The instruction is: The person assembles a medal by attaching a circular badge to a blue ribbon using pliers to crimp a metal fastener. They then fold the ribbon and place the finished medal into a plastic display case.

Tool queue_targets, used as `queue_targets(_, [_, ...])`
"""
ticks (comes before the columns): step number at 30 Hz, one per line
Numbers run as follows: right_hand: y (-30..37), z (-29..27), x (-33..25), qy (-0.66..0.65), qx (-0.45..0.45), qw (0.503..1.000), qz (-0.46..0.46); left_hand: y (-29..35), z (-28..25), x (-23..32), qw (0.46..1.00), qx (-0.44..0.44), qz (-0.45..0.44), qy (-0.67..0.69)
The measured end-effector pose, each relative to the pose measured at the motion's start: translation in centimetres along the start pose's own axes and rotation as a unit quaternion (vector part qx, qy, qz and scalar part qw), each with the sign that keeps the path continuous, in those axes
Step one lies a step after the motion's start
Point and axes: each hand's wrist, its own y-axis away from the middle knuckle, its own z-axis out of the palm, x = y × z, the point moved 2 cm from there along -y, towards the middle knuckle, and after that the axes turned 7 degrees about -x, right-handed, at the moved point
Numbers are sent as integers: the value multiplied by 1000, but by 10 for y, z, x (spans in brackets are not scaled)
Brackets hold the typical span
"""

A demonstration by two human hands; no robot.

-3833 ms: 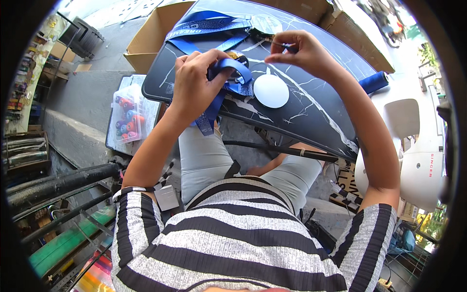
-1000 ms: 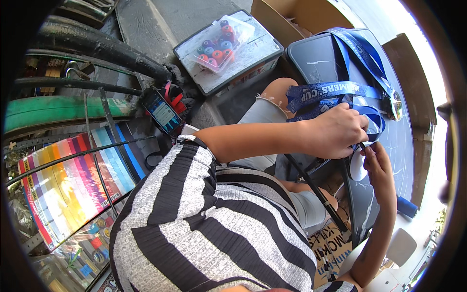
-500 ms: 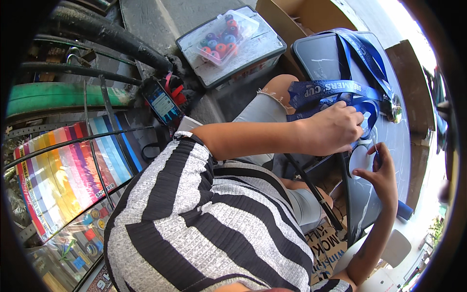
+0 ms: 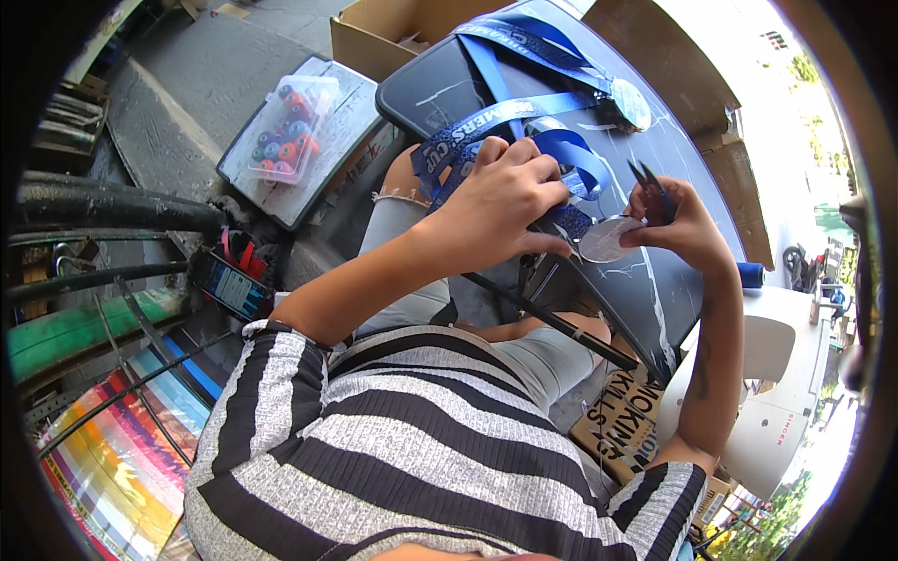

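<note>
My left hand (image 4: 505, 201) curls over a blue printed lanyard ribbon (image 4: 547, 107) at the near edge of the dark marbled table (image 4: 440, 86). Its fingers are bent round the ribbon and its thumb stretches toward the medal; the palm side is hidden. In my right hand (image 4: 690, 224) are small dark thread snips (image 4: 649, 180), their two pointed blades sticking up and apart. The same hand's thumb pinches the rim of a round silver medal (image 4: 608, 240), which hangs by the ribbon's end beside the table edge. Another medal (image 4: 630, 105) with its ribbon lies farther back.
A clear box of coloured thread spools (image 4: 288, 140) sits on a lidded bin (image 4: 339, 93) at the left. Cardboard boxes (image 4: 369, 37) stand behind the table. A white sewing machine (image 4: 772, 411) is at my right, with a blue roll (image 4: 751, 275) close by. Black metal bars (image 4: 103, 201) run along the left.
My view has swung, so the table sits farther left. The medal has turned its face more toward me. The snips' blades now point up, spread, above my right hand.
</note>
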Motion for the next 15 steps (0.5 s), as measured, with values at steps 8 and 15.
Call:
queue_targets(8, [17, -58, -23, -177, 170, 938, -246, -5, -84, -10, 996, 82, 28, -6])
queue_targets(15, [-30, -126, 14, -119, 243, 931, -245, -29, -177, -45, 973, 185, -48, -128])
